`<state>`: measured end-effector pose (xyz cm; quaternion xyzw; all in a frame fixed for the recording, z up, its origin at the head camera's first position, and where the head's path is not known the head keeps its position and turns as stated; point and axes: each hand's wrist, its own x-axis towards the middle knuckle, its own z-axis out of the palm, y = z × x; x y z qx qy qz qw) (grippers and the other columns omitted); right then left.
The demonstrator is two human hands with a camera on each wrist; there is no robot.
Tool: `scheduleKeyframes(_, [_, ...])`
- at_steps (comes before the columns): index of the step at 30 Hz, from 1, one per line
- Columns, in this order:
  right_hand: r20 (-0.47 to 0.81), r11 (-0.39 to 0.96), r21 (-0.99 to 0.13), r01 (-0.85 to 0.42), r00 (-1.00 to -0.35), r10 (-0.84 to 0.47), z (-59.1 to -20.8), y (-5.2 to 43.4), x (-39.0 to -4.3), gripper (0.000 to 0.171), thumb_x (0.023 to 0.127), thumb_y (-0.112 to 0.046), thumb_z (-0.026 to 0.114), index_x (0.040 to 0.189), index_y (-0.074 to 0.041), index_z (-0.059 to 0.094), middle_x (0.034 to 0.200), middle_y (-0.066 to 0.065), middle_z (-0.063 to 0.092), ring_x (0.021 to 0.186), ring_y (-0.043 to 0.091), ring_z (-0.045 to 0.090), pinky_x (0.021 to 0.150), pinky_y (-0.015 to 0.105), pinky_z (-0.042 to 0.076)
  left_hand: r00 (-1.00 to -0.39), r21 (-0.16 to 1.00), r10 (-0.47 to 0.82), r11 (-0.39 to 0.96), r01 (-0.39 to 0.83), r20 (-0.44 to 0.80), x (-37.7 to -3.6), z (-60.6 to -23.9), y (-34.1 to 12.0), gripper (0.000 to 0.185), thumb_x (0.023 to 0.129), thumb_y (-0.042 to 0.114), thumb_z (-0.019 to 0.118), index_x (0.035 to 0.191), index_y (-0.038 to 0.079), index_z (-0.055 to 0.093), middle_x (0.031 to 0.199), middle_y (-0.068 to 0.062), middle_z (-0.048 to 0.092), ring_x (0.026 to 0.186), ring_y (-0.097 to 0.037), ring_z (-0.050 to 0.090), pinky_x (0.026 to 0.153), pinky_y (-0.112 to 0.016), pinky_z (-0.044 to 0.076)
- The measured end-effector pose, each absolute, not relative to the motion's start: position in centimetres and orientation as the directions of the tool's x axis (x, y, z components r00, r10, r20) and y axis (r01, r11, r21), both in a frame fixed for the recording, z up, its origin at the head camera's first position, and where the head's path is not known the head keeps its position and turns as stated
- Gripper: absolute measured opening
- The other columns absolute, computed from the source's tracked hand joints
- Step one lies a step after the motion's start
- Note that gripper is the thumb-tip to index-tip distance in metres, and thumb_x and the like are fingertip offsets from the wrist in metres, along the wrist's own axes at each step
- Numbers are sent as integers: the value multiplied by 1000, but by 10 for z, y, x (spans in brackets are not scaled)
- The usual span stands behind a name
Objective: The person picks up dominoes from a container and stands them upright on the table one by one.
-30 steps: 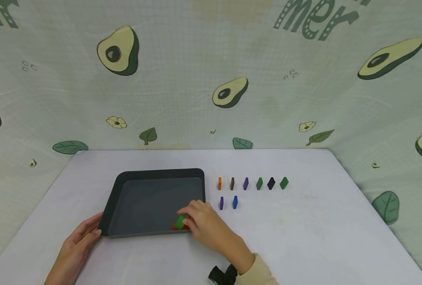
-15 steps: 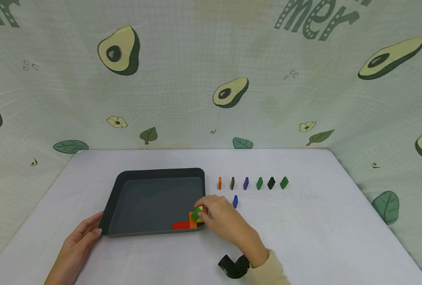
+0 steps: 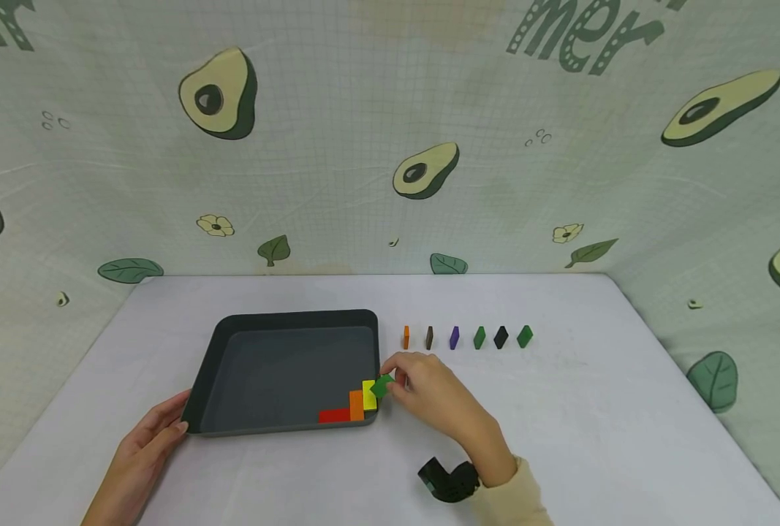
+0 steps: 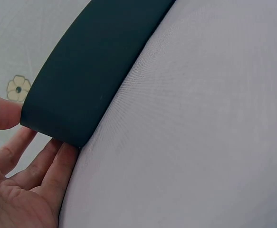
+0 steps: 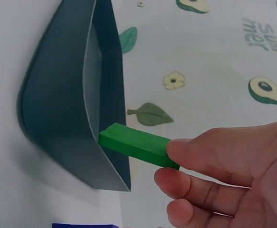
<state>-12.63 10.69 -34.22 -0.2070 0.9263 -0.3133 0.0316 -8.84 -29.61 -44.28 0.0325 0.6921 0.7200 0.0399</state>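
Note:
At the front left corner of the dark grey tray (image 3: 284, 372), my left hand (image 3: 142, 446) holds the tray. In the left wrist view the thumb lies by the rim and the fingers touch the wall (image 4: 76, 85) lower down. My right hand (image 3: 432, 394) pinches a green domino-like block (image 5: 138, 143) between thumb and fingers, over the tray's right wall. Standing in the tray's front right part are a red block (image 3: 334, 416), an orange block (image 3: 357, 405) and a yellow block (image 3: 369, 395). The green block's near end is under my thumb.
Right of the tray stands a row of blocks: orange (image 3: 406, 337), brown (image 3: 430, 337), purple (image 3: 454, 337), green, black (image 3: 501, 337) and green (image 3: 524, 336). A dark blue block (image 5: 86, 225) shows beneath the hand in the right wrist view. An avocado-print cloth (image 3: 337, 109) hangs behind.
My right hand has moved right with the green block, from over the tray's front edge to its right wall. The tray's coloured blocks came into view; the nearer purple and blue blocks became hidden.

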Motion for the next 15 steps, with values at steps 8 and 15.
scheduleKeyframes(8, [81,714,-619,-328,-931,-357,-333,121,-124,15,85,-9,66,99,-11,65,69,-9,51,61,7,45,52,19,42,-995,1000,101,-17,-19,-17,-88,-443,-295,45,98,5,44,142,9,36,126,21,50,113,13,47,86,-4,41])
scheduleKeyframes(15, [122,695,-640,-328,-936,-329,-328,137,-124,15,85,-8,66,99,-11,63,70,-8,51,66,7,47,54,19,41,-995,1000,93,-3,-28,-28,-88,-443,-294,46,98,8,46,142,7,34,126,21,50,113,14,47,86,-4,41])
